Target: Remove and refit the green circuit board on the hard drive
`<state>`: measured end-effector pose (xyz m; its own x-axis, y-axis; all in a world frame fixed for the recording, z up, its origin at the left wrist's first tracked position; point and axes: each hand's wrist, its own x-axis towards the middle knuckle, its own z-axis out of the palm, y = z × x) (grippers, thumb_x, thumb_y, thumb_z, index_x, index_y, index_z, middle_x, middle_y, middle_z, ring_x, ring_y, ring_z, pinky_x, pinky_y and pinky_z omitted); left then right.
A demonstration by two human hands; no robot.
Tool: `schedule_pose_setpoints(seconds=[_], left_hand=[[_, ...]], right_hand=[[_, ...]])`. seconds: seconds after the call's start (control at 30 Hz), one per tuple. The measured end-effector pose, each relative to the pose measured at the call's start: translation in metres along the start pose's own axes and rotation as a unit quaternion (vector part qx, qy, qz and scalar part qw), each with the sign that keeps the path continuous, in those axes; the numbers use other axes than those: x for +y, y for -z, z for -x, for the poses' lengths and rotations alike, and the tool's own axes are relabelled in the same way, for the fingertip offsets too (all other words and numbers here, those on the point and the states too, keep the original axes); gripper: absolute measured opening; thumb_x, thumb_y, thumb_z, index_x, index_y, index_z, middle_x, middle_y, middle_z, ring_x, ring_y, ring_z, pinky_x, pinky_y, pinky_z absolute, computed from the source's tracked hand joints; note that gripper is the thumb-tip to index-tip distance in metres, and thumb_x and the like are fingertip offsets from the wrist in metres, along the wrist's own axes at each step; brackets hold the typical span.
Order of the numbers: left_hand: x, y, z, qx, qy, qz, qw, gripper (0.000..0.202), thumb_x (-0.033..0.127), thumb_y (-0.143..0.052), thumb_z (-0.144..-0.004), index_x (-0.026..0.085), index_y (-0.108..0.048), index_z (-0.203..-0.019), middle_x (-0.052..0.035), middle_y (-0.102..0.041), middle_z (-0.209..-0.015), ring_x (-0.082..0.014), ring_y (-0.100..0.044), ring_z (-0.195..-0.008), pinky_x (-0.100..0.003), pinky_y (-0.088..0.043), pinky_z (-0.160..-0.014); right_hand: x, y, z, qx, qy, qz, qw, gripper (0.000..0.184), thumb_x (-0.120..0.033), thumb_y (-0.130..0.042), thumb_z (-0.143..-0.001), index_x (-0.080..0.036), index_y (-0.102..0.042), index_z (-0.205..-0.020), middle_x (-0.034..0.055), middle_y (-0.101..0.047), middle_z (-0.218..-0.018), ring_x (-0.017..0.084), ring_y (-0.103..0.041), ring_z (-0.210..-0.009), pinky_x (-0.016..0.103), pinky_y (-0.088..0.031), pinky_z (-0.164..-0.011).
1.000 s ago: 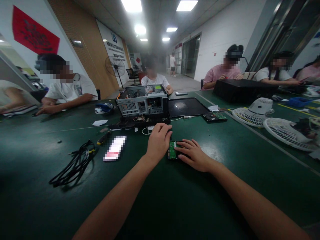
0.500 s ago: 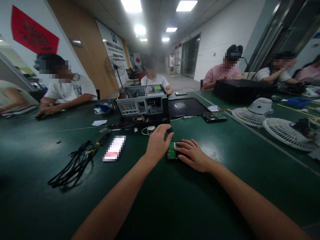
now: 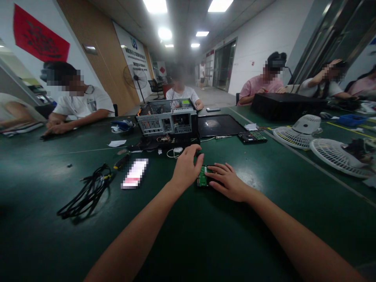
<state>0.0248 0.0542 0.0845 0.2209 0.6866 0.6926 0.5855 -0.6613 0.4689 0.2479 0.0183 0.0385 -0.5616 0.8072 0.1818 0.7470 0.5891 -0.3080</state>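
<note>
In the middle of the table lies a hard drive (image 3: 202, 181), its green circuit board facing up. My right hand (image 3: 227, 181) rests over its right part with fingers stretched out, hiding much of it. At the drive's upper left is my left hand (image 3: 187, 166), fingers curled and closed. A small dark piece shows between its thumb and forefinger, too hidden to name. Beyond my hands an opened computer case (image 3: 164, 126) lies on its side.
A phone (image 3: 135, 173), a screwdriver (image 3: 121, 161) and a coiled black cable (image 3: 88, 192) lie to the left. A black side panel (image 3: 221, 124), another drive (image 3: 252, 137) and white fan parts (image 3: 296, 135) are right. Several people sit around the table.
My hands keep almost the same position at the drive. At the far right, a person in white has raised an arm to their head.
</note>
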Motion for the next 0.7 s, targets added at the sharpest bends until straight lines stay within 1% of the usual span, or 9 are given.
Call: schedule_pose_setpoints(seconds=[0.17,0.33,0.43,0.5,0.57,0.63,0.7], left_hand=[[-0.004,0.003,-0.002,-0.033,0.023,0.043,0.998,0.027,0.016,-0.052,-0.097,0.026,-0.057,-0.121,-0.0035,-0.070,-0.106,-0.0206,-0.068,-0.094,-0.038,-0.055,-0.086],[-0.009,0.004,-0.003,-0.038,0.047,0.058,0.996,0.027,0.017,-0.052,-0.097,0.027,-0.058,-0.122,-0.0035,-0.071,-0.104,-0.0202,-0.069,-0.091,-0.037,-0.056,-0.082],[-0.010,0.004,-0.003,-0.040,0.046,0.060,0.996,0.028,0.016,-0.053,-0.097,0.027,-0.058,-0.122,-0.0032,-0.070,-0.103,-0.0196,-0.069,-0.090,-0.036,-0.056,-0.082],[-0.010,0.004,-0.002,-0.040,0.041,0.060,0.997,0.029,0.016,-0.053,-0.096,0.027,-0.058,-0.122,-0.0032,-0.070,-0.102,-0.0194,-0.068,-0.088,-0.036,-0.055,-0.081],[-0.009,0.004,-0.002,-0.039,0.037,0.059,0.997,0.029,0.016,-0.053,-0.096,0.026,-0.058,-0.123,-0.0031,-0.069,-0.100,-0.0195,-0.068,-0.087,-0.036,-0.055,-0.081],[-0.008,0.005,-0.003,-0.038,0.037,0.060,0.997,0.028,0.016,-0.053,-0.096,0.026,-0.058,-0.122,-0.0029,-0.069,-0.099,-0.0196,-0.068,-0.087,-0.037,-0.054,-0.081],[-0.007,0.005,-0.003,-0.041,0.040,0.063,0.996,0.027,0.017,-0.053,-0.096,0.026,-0.058,-0.121,-0.0028,-0.069,-0.099,-0.0195,-0.067,-0.087,-0.037,-0.054,-0.081]], right_hand=[[-0.001,0.000,0.000,0.000,0.001,-0.002,1.000,0.044,-0.049,-0.043,-0.104,-0.039,-0.055,-0.146,0.0047,-0.048,-0.156,0.033,-0.033,-0.148,0.066,-0.015,-0.120],[0.000,0.001,0.002,0.006,0.004,-0.012,1.000,0.046,-0.051,-0.046,-0.103,-0.038,-0.055,-0.146,0.0052,-0.047,-0.157,0.033,-0.033,-0.149,0.066,-0.015,-0.120],[0.000,0.000,0.002,0.026,0.000,-0.022,0.999,0.046,-0.052,-0.048,-0.102,-0.035,-0.057,-0.144,0.0059,-0.045,-0.158,0.032,-0.035,-0.148,0.064,-0.020,-0.120],[0.002,-0.002,0.000,0.067,-0.008,-0.030,0.997,0.044,-0.050,-0.048,-0.102,-0.031,-0.061,-0.139,0.0079,-0.048,-0.156,0.031,-0.040,-0.146,0.061,-0.025,-0.120],[0.007,-0.003,-0.002,0.133,-0.027,-0.039,0.990,0.040,-0.046,-0.048,-0.102,-0.026,-0.067,-0.130,0.0105,-0.054,-0.150,0.030,-0.047,-0.141,0.056,-0.033,-0.118],[0.016,-0.002,-0.004,0.209,-0.061,-0.048,0.975,0.035,-0.041,-0.049,-0.100,-0.024,-0.071,-0.121,0.0118,-0.061,-0.142,0.029,-0.054,-0.133,0.051,-0.042,-0.113],[0.030,0.003,-0.003,0.284,-0.105,-0.051,0.952,0.030,-0.036,-0.050,-0.098,-0.023,-0.073,-0.113,0.0113,-0.064,-0.136,0.029,-0.061,-0.123,0.049,-0.049,-0.107]])
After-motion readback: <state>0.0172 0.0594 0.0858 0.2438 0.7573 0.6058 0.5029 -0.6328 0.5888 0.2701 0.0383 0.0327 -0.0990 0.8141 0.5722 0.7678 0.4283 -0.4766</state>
